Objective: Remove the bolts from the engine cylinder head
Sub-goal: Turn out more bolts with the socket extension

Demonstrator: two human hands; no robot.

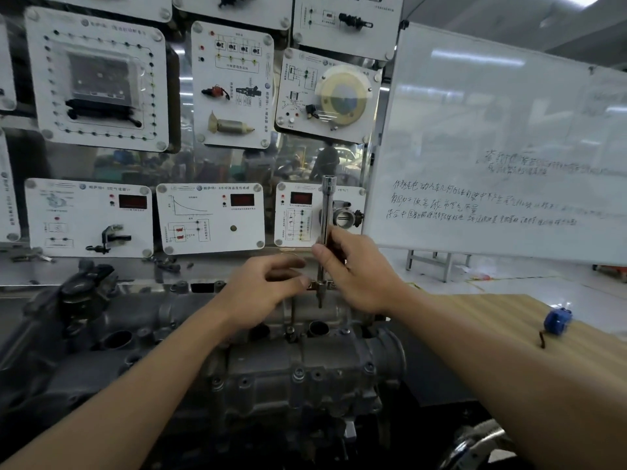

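The grey metal engine cylinder head [258,364] fills the lower middle of the head view, with round bores and small bolts on its top. My right hand [356,269] grips a chrome socket wrench [326,205] that stands upright, its lower tip pointing down at the head's far edge. A long bolt [292,312] stands up from the head just left of the wrench tip. My left hand [261,293] is beside the wrench's lower end, fingers curled toward a small crosspiece [320,284] there; whether they pinch it is unclear.
A wall of white training panels [210,218] with sensors stands behind the engine. A whiteboard [502,157] leans at the right. A wooden table [529,330] at the right carries a small blue object [558,321] with a dark cord. A hose [475,442] lies at the bottom right.
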